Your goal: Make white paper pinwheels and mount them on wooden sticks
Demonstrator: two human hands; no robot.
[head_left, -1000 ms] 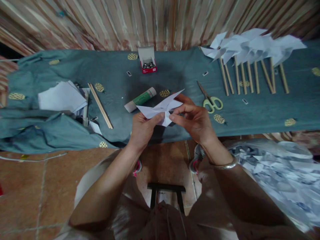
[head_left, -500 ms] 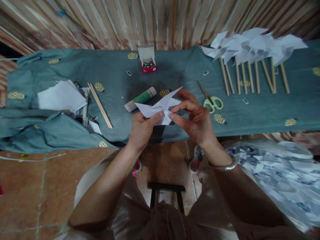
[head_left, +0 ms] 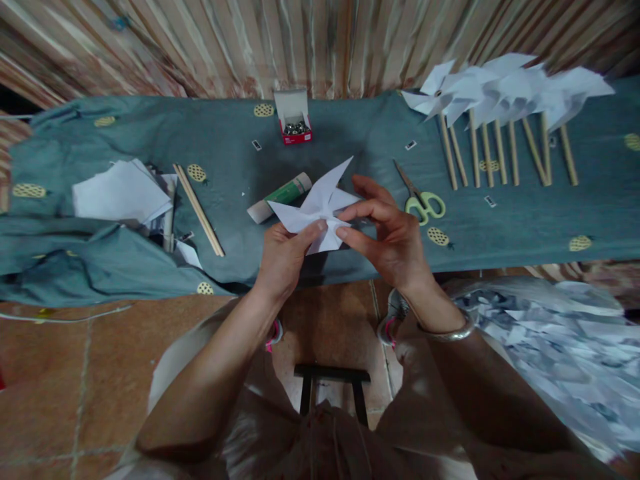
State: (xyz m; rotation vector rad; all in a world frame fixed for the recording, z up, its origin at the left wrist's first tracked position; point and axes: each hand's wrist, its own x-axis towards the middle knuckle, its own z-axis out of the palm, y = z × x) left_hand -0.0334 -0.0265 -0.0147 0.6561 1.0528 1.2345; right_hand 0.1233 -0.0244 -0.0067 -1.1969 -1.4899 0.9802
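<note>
A white folded paper pinwheel [head_left: 320, 207] is held over the near edge of the cloth-covered table [head_left: 350, 133]. My left hand [head_left: 283, 260] pinches its lower left part with thumb and fingers closed. My right hand [head_left: 387, 237] pinches the middle of the paper from the right, thumb and forefinger pressed together. A green and white glue stick [head_left: 281, 197] lies just behind the paper.
A red box of pins [head_left: 295, 120] stands open at the back. Green-handled scissors [head_left: 420, 200] lie to the right. Several finished pinwheels on wooden sticks [head_left: 500, 113] lie at the far right. Paper sheets [head_left: 120, 193] and two sticks [head_left: 199, 210] lie on the left. A plastic bag [head_left: 545, 347] lies low right.
The paper's upper point has risen and turned more upright between my hands. My right fingers have shifted slightly on the folded middle. My left hand has stayed in place.
</note>
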